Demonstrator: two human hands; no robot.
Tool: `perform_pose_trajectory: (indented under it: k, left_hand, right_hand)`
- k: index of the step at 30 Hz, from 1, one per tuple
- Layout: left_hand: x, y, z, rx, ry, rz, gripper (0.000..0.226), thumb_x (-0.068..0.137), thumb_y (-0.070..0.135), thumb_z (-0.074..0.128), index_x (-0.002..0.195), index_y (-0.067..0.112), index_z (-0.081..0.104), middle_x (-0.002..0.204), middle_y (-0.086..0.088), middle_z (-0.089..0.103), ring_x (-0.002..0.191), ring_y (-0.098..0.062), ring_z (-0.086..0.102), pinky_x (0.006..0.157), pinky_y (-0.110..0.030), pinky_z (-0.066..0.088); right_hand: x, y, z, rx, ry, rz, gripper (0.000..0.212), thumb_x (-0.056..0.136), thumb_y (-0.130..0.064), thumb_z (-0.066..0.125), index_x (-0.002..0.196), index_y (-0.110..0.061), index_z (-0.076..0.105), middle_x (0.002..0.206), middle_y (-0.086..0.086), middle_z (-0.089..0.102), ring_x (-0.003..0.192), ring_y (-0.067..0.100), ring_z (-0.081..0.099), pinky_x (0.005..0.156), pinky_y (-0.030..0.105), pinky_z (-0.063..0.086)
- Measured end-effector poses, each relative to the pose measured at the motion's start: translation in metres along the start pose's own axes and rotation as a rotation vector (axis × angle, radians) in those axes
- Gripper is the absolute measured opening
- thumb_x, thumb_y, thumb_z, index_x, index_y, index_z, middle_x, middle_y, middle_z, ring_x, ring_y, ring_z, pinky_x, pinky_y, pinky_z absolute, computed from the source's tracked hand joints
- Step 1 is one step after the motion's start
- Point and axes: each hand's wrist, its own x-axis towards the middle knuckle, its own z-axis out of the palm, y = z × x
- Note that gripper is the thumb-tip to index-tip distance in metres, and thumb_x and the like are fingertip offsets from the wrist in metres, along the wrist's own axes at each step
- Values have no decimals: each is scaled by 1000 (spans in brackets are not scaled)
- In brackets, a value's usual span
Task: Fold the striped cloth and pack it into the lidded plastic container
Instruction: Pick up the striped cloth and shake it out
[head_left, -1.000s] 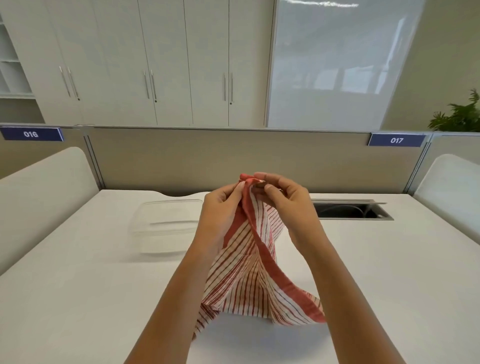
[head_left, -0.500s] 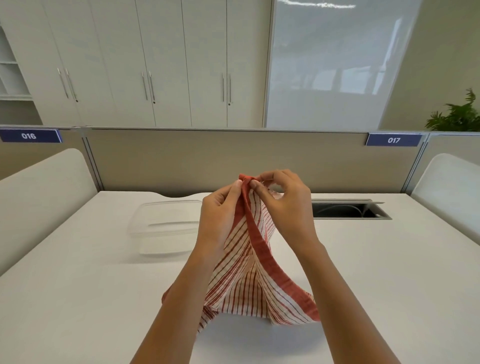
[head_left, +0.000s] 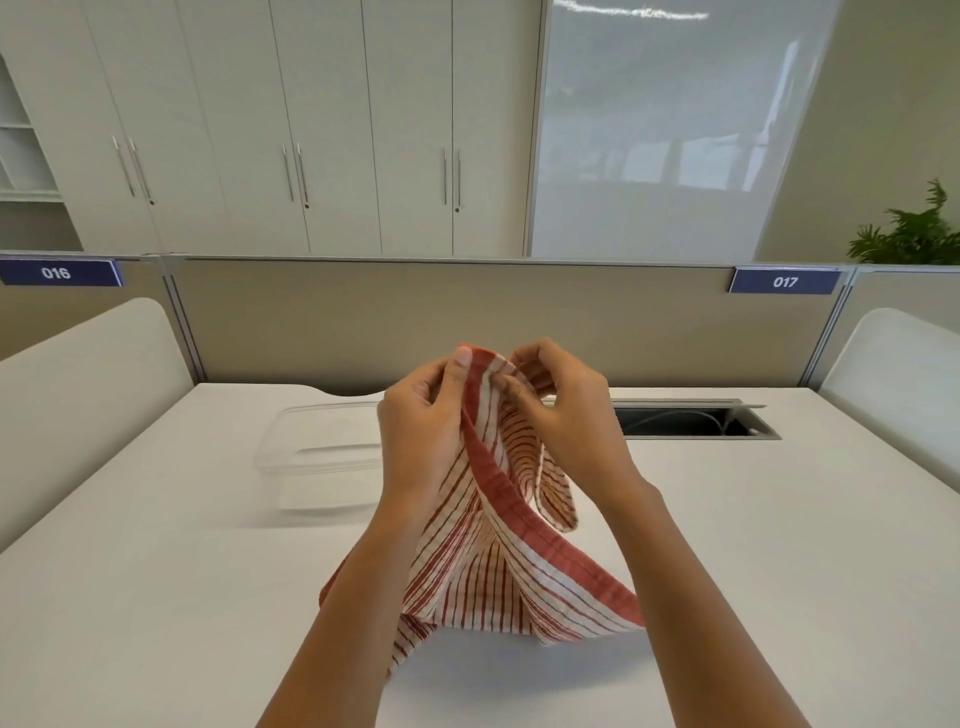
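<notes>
Two hands are on the cloth, and little of the task looks done. The left hand pinches the cloth's red-bordered top edge between thumb and fingers, its grip closed on the fabric. The right hand is also closed on the cloth just beside it, fingertips working at the same edge, so the two hands nearly touch. From there the cloth hangs down, and its lower hem rests in a loose spread on the worktop, towards the near edge and about midway between the left and right edges.

No neat fold shows yet: the fabric drapes in uneven layers, with a loose loop hanging under the right hand. My judgement is that the person is matching corners or edges for a first fold, so the folding is at its start.

The container stands on the worktop behind and to the left of the hands, nearer the far edge, well apart from the cloth's hem. Its lid appears to be on, and nothing striped shows inside.

Left to do, as far as I can tell: complete the folds, open the lid, put the cloth in, and close it.
</notes>
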Motion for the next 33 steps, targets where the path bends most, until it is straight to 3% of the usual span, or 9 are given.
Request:
perform_pose_trajectory:
  k: [5, 11, 13, 18, 22, 25, 28, 31, 33]
  left_hand:
    - [26, 7, -25, 47, 211, 11, 34, 88, 51, 49, 67, 29, 65, 58, 11, 63, 55, -4, 56, 51, -14, 48]
    - [41, 13, -41, 139, 241, 67, 30, 88, 55, 46, 75, 34, 62, 68, 13, 63, 62, -4, 60, 50, -8, 49]
    - [46, 15, -45, 106, 248, 60, 29, 87, 56, 46, 76, 35, 63, 72, 13, 65, 67, -5, 63, 56, -13, 51]
    - [51, 20, -42, 80, 215, 137, 29, 91, 50, 44, 98, 29, 63, 79, 16, 66, 68, 7, 65, 56, -8, 51]
    - [51, 25, -32, 12, 205, 124, 31, 97, 38, 39, 114, 20, 59, 89, 15, 65, 83, -5, 66, 70, -18, 54]
    - [45, 33, -17, 56, 145, 175, 33, 98, 35, 36, 120, 20, 56, 89, 18, 62, 85, -3, 63, 73, -16, 53]
    - [35, 43, 1, 106, -39, 281, 30, 98, 32, 39, 119, 23, 58, 92, 17, 64, 87, -1, 64, 76, -13, 54]
    - [29, 49, 15, 101, -179, 364, 26, 96, 26, 45, 115, 26, 62, 94, 18, 66, 91, 3, 64, 85, -13, 51]
    - [30, 49, 17, 41, -192, 358, 23, 94, 27, 49, 113, 32, 61, 93, 21, 68, 92, 6, 64, 84, -11, 50]
  right_hand:
    - [-9, 33, -24, -336, -307, 114, 10, 87, -28, 61, 92, -20, 61, 87, -5, 71, 82, 17, 65, 72, 38, 53]
    - [0, 41, -50, -595, -3, -78, 19, 84, -31, 66, 92, -15, 71, 108, 5, 62, 102, 23, 55, 90, 37, 43]
    - [5, 37, -59, -621, 77, -87, 22, 82, -34, 66, 88, -13, 70, 115, 8, 57, 109, 26, 49, 92, 40, 41]
    - [14, 22, -63, -329, 208, -25, 19, 88, -26, 61, 94, -9, 58, 102, 2, 60, 89, 9, 55, 79, 22, 49]
    - [19, 5, -60, -37, 377, 102, 16, 89, -19, 60, 97, -21, 46, 86, -14, 55, 77, -3, 55, 63, 1, 46]
    - [21, -10, -55, -94, 407, 64, 25, 89, -12, 57, 110, -18, 46, 106, -7, 54, 92, 0, 52, 75, 6, 42]
    - [21, -29, -35, -147, 281, -94, 41, 90, -31, 57, 126, -20, 42, 127, -4, 49, 116, 3, 43, 97, 16, 34]
    - [26, -39, -21, -163, 260, -139, 41, 92, -46, 48, 127, -25, 45, 117, -10, 57, 107, -3, 46, 101, 26, 37]
    - [31, -41, -21, -86, 268, -119, 36, 92, -46, 47, 119, -24, 52, 98, -13, 62, 91, 0, 58, 87, 27, 51]
